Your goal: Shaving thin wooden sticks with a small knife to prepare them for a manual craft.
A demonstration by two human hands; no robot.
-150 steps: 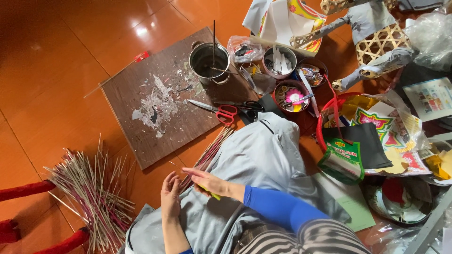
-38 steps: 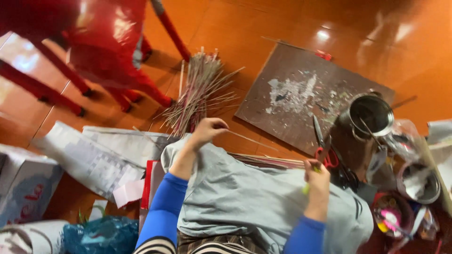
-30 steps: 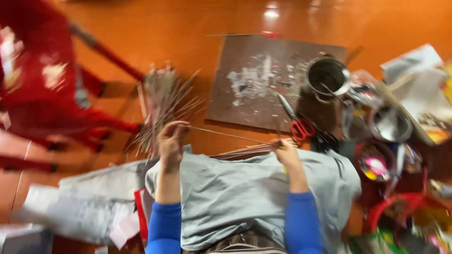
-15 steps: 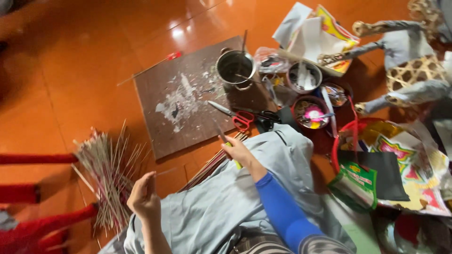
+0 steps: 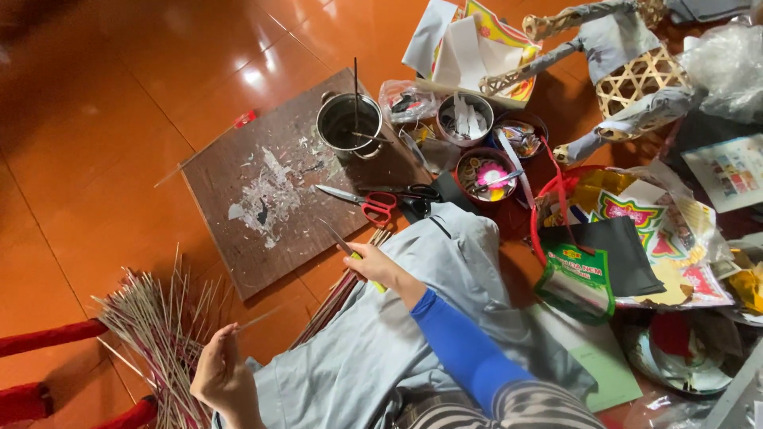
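Right grip (image 5: 373,268) pinching a small knife (image 5: 343,245), left grip (image 5: 222,373) pinching thin stick (image 5: 253,321), fingertips hidden.

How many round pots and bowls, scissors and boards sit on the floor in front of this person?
Round containers: 4, a grey metal pot and three round bowls
Red-handled scissors: 1
Brown paint-stained wooden board: 1
Total: 6

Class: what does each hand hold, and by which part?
Right hand: a small knife, by its yellow handle. Left hand: a thin stick, by one end.
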